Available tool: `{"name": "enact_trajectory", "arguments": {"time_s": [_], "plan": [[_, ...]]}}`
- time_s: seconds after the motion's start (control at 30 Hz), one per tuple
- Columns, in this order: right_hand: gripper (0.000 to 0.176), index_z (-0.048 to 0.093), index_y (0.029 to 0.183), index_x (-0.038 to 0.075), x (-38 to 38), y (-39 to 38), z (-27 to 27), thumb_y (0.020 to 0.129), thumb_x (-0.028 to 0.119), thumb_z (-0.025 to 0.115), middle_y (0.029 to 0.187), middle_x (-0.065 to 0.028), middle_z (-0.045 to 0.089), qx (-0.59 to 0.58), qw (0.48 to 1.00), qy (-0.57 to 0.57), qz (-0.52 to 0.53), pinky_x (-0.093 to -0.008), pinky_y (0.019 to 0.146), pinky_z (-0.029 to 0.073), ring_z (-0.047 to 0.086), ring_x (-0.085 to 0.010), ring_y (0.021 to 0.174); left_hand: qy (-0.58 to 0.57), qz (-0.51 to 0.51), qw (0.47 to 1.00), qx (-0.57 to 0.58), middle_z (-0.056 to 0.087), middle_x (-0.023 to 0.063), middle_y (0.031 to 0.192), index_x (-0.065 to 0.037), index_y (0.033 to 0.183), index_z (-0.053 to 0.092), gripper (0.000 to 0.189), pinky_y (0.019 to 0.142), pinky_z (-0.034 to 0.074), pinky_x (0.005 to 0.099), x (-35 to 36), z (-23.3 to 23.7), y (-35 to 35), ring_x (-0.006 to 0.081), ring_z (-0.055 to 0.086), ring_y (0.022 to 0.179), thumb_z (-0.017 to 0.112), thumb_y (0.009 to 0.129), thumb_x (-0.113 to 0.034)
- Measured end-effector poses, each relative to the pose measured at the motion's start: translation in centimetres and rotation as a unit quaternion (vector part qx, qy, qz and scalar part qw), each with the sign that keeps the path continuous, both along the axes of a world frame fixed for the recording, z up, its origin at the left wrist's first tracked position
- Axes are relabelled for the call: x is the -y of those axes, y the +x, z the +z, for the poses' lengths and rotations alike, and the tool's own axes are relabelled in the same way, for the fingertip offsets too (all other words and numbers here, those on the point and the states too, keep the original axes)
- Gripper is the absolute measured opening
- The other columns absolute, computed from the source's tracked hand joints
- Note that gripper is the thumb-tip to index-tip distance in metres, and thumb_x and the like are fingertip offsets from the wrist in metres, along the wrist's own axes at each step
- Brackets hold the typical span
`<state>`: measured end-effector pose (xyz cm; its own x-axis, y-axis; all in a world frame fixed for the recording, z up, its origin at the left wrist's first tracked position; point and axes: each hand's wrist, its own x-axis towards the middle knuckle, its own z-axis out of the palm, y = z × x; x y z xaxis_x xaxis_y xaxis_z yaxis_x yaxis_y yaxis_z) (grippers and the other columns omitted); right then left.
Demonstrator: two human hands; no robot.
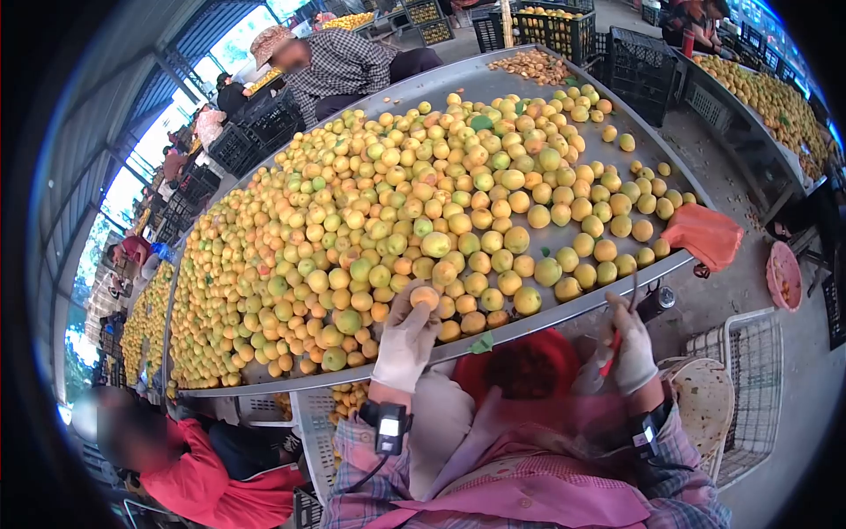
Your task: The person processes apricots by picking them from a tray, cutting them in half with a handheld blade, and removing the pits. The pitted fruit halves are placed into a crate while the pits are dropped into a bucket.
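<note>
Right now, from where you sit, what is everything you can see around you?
Metal table: one, grey, ahead
Loose fruit: too many to count, yellow-orange to green, heaped on the table
Leaves: several, green, among the fruit
Heap of bits: one, brown, table's far end
Bag or cloth: one, orange-red, table's right corner
Tub: one, red, below the near edge
Basin: one, pink, right
Black crates: many, black, background
People: several, varied clothing, around
Held fruit: one, orange, in the left hand
Tool: one, red-handled, in the right hand
Left hand: one, white-gloved, near edge
Right hand: one, white-gloved, right of the tub
</note>
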<state>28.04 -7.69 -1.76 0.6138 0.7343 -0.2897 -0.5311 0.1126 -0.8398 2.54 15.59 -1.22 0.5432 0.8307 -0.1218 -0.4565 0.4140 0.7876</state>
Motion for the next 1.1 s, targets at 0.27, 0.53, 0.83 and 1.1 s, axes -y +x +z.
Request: {"name": "enact_trajectory", "arguments": {"time_s": [0.27, 0.53, 0.83, 1.1], "plan": [[0.057, 0.026, 0.152, 0.008, -2.0, -6.3, 3.3, 0.104, 0.032, 0.044, 0.068, -0.0016, 0.048, 0.135, 0.956, 0.012, 0.260, -0.0232, 0.042, 0.040, 0.045, -0.0101, 0.048, -0.063, -0.106, 0.991, 0.049, 0.058, 0.0069, 0.117, -0.005, 0.136, 0.048, 0.055, 0.077, 0.047, 0.0264, 7.0, 1.8, 0.7, 0.0139, 0.056, 0.101, 0.063, 0.095, -0.039], [0.058, 0.024, 0.149, -0.004, -3.2, -9.5, 3.4, 0.100, 0.015, 0.050, 0.137, -0.0259, 0.052, 0.431, 0.861, 0.091, 0.254, -0.0374, 0.100, 0.045, 0.056, -0.0348, 0.123, -0.055, -0.093, 0.992, 0.064, 0.063, -0.0018, 0.107, -0.009, 0.128, 0.056, 0.055, 0.077, 0.047, 0.0245, 10.1, 3.6, 1.8, 0.0107, 0.059, 0.093, 0.075, 0.086, -0.040], [0.061, 0.023, 0.150, 0.002, -2.2, -9.6, 4.5, 0.098, 0.020, 0.051, 0.097, -0.0243, 0.066, 0.542, 0.805, 0.000, 0.240, -0.0466, 0.068, 0.052, 0.066, -0.0411, 0.080, -0.029, -0.056, 0.998, 0.026, 0.068, -0.0003, 0.104, -0.005, 0.124, 0.062, 0.045, 0.075, 0.048, 0.0225, 11.3, 4.1, 1.9, 0.0097, 0.063, 0.093, 0.075, 0.088, -0.027], [0.063, 0.022, 0.151, 0.003, -2.0, -9.1, 4.9, 0.098, 0.022, 0.052, 0.102, -0.0247, 0.066, 0.530, 0.800, -0.037, 0.278, -0.0459, 0.067, 0.053, 0.066, -0.0411, 0.080, 0.035, -0.057, 0.997, -0.045, 0.066, 0.0019, 0.104, -0.002, 0.119, 0.063, 0.038, 0.084, 0.049, 0.0255, 12.1, 3.7, 2.5, 0.0115, 0.062, 0.093, 0.075, 0.088, -0.020]]}}
